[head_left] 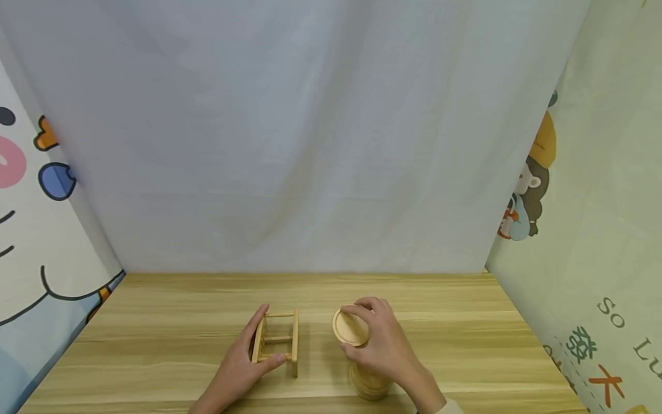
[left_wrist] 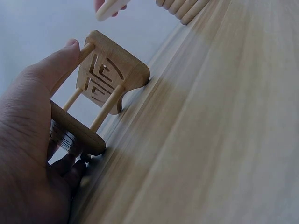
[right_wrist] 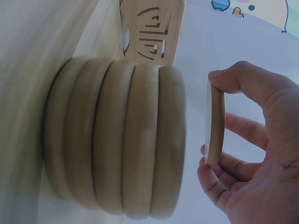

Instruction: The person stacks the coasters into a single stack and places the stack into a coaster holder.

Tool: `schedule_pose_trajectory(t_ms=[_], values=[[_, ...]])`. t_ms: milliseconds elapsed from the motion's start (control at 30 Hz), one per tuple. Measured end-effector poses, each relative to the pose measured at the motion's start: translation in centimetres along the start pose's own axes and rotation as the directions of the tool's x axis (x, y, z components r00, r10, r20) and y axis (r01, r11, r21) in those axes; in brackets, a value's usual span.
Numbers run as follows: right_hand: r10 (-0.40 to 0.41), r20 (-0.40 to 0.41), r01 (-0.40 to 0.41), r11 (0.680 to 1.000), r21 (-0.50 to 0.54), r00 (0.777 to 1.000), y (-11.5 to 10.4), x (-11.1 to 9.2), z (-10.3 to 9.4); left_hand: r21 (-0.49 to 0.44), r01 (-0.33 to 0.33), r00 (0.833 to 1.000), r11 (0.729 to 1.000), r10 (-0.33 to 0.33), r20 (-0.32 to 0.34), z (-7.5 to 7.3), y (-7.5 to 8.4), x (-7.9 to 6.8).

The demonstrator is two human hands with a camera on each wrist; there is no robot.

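Your right hand (head_left: pixel 381 340) pinches a wooden disc (head_left: pixel 349 328) by its rim, face parallel to and apart above the upright stack of discs (head_left: pixel 369 384), while your left hand (head_left: pixel 235 363) grips the wooden rack (head_left: pixel 279 338) left of both.

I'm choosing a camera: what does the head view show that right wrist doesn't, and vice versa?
Only the head view: the left hand gripping the rack, plus printed lettering at right.
Only the right wrist view: five countable layers in the stack, and the rack's cut-out pattern face-on.
Both: the right hand holding a disc, with the stack, rack and tabletop.
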State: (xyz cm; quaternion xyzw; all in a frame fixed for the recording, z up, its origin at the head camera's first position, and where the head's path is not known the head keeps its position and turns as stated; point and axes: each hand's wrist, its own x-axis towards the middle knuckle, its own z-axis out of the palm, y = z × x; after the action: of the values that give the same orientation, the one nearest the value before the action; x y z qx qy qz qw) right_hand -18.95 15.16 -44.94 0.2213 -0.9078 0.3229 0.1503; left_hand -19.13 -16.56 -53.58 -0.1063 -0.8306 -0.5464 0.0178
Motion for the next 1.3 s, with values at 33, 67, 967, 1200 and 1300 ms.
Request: schedule_pose_trajectory(t_ms=[33, 67, 967, 1200, 1300], values=[[-0.002, -0.001, 0.002, 1.000, -0.003, 1.000, 0.1, -0.1, -0.1, -0.003, 0.003, 1.000, 1.000, -0.003, 0.001, 0.0, 0.0, 0.0], [-0.006, -0.005, 0.006, 1.000, -0.006, 1.000, 0.2, -0.2, -0.2, -0.004, 0.001, 1.000, 1.000, -0.001, 0.001, -0.1, 0.1, 0.0], [0.014, 0.004, -0.014, 0.999, -0.047, 1.000, 2.0, -2.0, -2.2, 0.008, -0.002, 1.000, 1.000, 0.002, -0.008, 0.0, 0.8, -0.5], [0.026, 0.011, -0.026, 0.998, -0.049, 1.000, 2.6, -2.6, -2.9, 0.014, -0.011, 1.000, 1.000, 0.011, -0.020, 0.4, 0.9, -1.1], [0.024, 0.012, -0.023, 0.998, -0.053, 1.000, 2.9, -3.0, -3.3, 0.011, -0.009, 1.000, 1.000, 0.010, -0.021, 0.5, 1.0, -1.3]])
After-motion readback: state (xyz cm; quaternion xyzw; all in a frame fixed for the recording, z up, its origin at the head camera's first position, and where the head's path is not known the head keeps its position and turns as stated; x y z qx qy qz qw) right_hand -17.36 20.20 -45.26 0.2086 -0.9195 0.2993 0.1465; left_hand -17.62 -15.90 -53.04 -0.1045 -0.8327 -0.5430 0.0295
